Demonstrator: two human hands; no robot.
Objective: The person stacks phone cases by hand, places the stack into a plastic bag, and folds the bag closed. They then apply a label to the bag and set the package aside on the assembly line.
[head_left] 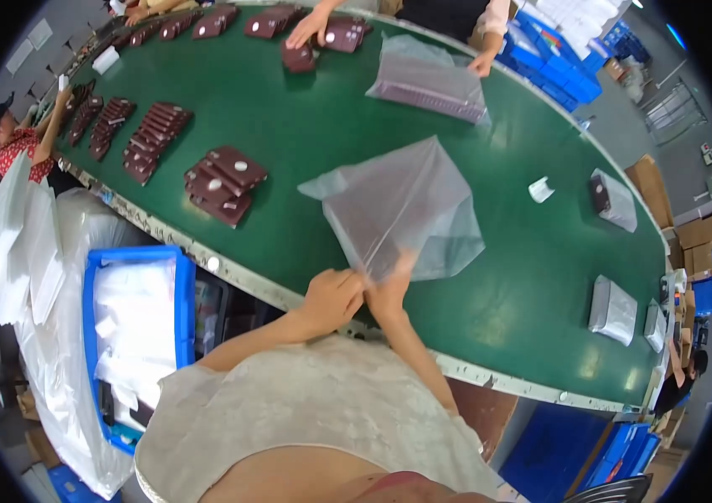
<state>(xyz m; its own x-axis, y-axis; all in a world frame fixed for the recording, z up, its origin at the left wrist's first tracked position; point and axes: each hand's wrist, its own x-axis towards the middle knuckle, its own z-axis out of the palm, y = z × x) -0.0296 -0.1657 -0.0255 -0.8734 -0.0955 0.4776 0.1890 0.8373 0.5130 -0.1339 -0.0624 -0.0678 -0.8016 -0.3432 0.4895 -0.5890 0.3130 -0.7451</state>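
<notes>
A clear plastic bag (406,210) is spread out over the green table in front of me. At its near edge, the curled fingers of my left hand (335,298) are closed on the plastic. My right hand (388,295) grips the same edge close beside it, its fingertips slightly blurred and partly covered by the film. A stack of flat maroon pieces (226,184) with white oval labels lies to the left of the bag.
The green table (523,277) carries rows of maroon pieces (155,138) at left and bagged packs (613,310) at right. Across it, a co-worker's hand (481,63) touches a bagged maroon stack (427,92). A blue crate (184,310) with white bags stands at my left.
</notes>
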